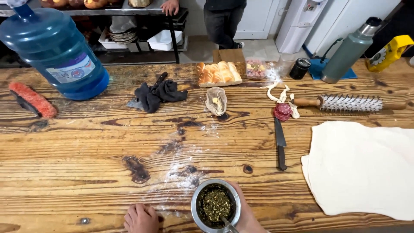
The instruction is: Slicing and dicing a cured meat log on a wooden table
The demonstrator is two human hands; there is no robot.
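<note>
Head view, looking down on a long worn wooden plank table [86, 146] dusted with flour near the middle. Largest item on it: a sheet of pale rolled-out dough [362, 168] at the right edge. Next, a big blue plastic water jug [56, 51] lying on its side at far left, with a red-bristled brush [32, 100] just beside it. A green metal thermos flask [349, 51] leans at the far right; a spiked dough roller with wooden handles [345, 102] lies in front of it. Tray of golden bread rolls [218, 73] sits at the far edge, dark grey cloth [157, 95] to its left. Black-handled kitchen knife [280, 144] lies mid-table, tip touching a small stack of red salami slices [283, 111].

Near edge: right hand [248, 211] wraps around a round metal cup filled with green chopped herb [215, 205], a metal straw poking out of it. Left hand [141, 218] rests on the table just left of the cup, fingers curled, holding nothing. Another person stands beyond the table.
</note>
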